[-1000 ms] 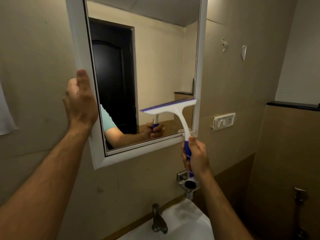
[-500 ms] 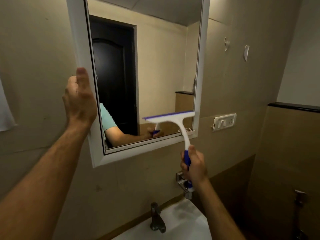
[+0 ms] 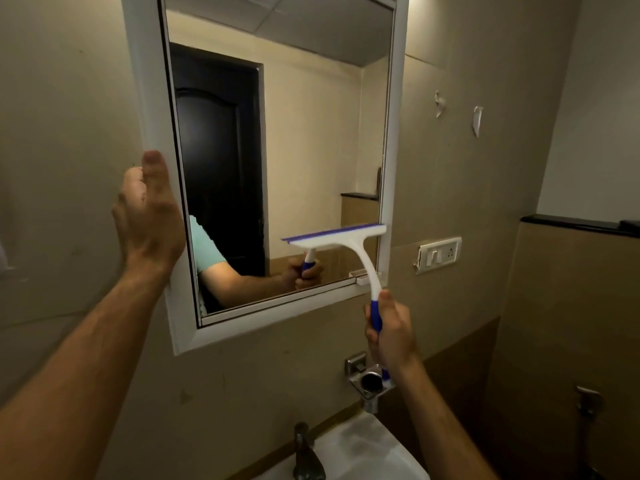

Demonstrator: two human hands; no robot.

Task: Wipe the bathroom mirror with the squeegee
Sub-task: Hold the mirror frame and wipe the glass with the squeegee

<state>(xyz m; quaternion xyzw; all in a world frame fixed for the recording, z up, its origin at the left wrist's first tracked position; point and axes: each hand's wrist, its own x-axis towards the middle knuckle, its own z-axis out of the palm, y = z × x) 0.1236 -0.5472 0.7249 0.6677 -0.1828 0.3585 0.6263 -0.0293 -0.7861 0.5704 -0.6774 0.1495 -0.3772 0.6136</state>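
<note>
The bathroom mirror (image 3: 311,133) hangs on the beige wall in a white frame (image 3: 145,81). A white squeegee (image 3: 346,237) with a blue blade edge lies level against the lower right of the glass, its right end at the frame. My right hand (image 3: 391,334) grips its blue handle below the mirror's bottom edge. My left hand (image 3: 149,216) holds the left side of the frame, thumb on the front, fingers round the outer edge. The glass reflects a dark door, my arm and the squeegee.
Below the mirror sit a white basin (image 3: 363,452) with a dark tap (image 3: 306,455) and a metal wall holder (image 3: 370,382). A switch plate (image 3: 440,254) is on the right wall, a black-topped ledge (image 3: 581,225) beyond it, and a metal fitting (image 3: 588,403) low at the right.
The squeegee slid down the lower right glass toward the bottom edge, then came back up slightly. My left hand stayed on the frame. The view tilted up a little.
</note>
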